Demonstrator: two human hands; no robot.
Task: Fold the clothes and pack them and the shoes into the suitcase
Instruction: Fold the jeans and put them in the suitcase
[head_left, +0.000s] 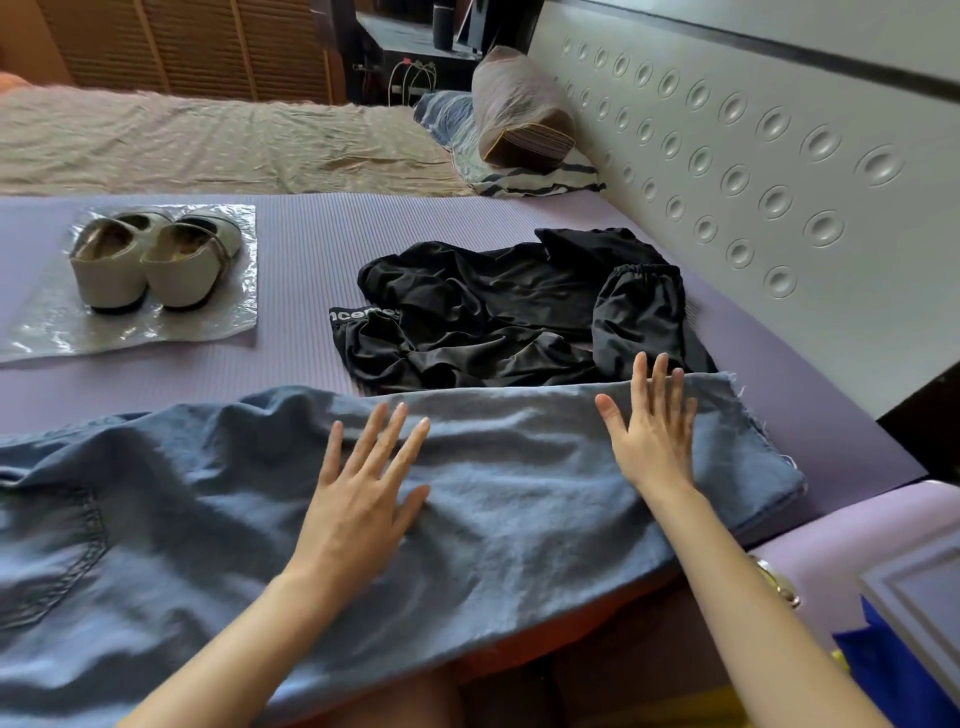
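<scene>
Pressing flat on one pair of jeans (218, 499), two open hands (363, 499) (654, 436) holding nothing, two shoes (150, 260)

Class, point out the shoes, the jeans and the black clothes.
shoes (179, 275), head view, back of one shoe's heel.
jeans (519, 467), head view, middle of the leg.
black clothes (493, 312), head view, middle of the pile.

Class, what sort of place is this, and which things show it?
Most likely a bedroom: a rumpled beige bed sheet, a grey headboard panel with round dimples, and a plastic-wrapped pillow beside it.
</scene>
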